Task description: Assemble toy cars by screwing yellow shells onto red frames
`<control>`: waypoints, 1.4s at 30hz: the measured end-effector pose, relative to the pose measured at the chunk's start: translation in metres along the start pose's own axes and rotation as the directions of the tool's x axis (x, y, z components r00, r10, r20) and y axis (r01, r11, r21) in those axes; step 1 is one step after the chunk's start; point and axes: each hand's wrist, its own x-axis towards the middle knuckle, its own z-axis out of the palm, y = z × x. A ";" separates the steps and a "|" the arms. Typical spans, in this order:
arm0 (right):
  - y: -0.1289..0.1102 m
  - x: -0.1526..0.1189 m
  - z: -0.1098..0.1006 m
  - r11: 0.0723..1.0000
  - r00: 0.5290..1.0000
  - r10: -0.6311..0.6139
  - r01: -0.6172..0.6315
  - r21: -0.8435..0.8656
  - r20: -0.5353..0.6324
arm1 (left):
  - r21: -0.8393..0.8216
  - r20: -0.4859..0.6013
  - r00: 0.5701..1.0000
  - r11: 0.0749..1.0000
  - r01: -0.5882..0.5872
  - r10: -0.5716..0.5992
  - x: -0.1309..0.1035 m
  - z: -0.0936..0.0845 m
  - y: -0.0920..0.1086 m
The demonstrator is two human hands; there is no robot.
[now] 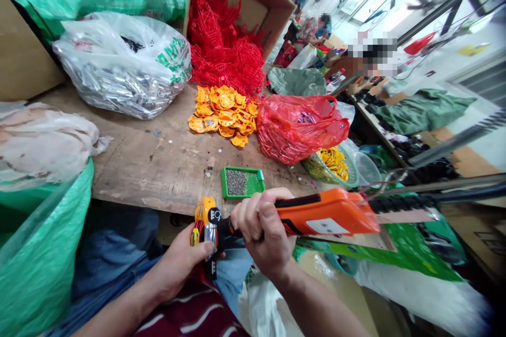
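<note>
My left hand (187, 257) is closed round a small orange, black and silver toy part (205, 221), over my lap at the table's front edge. My right hand (265, 229) grips an orange electric screwdriver (328, 213), held nearly level. Its black front end points left and meets the toy part; the exact contact spot is too small to make out. Just beyond my hands, a green tray (255, 183) of small screws lies on the wooden table (134, 163). A pile of orange plastic parts (227, 110) is farther back.
A clear bag of silver parts (130, 73) stands back left. Red plastic pieces (225, 42) spill from a box (272, 16). Right of the orange pile are a red bag (296, 131) and a basket of yellow parts (334, 163). A cable runs right from the screwdriver. People sit far behind.
</note>
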 end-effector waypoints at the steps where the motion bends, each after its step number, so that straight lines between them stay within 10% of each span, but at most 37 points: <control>1: 0.000 0.000 0.000 1.000 1.000 0.001 -0.001 -0.015 -0.002 | 0.002 0.006 1.000 1.000 -0.008 0.008 0.000 0.000 0.000; 18: -0.011 0.010 0.000 0.999 1.000 -0.023 0.023 -0.047 -0.009 | -0.002 -0.004 1.000 1.000 -0.010 0.010 0.000 0.000 0.002; 30: -0.021 0.066 -0.083 0.953 0.920 -0.210 0.117 -0.279 -0.331 | 0.039 -0.160 0.987 0.999 0.028 -0.022 0.002 0.003 0.000; 42: 0.007 0.086 -0.116 0.953 0.914 -0.229 0.140 -0.269 -0.335 | 0.058 -0.192 0.981 0.997 0.052 -0.040 0.007 0.012 0.002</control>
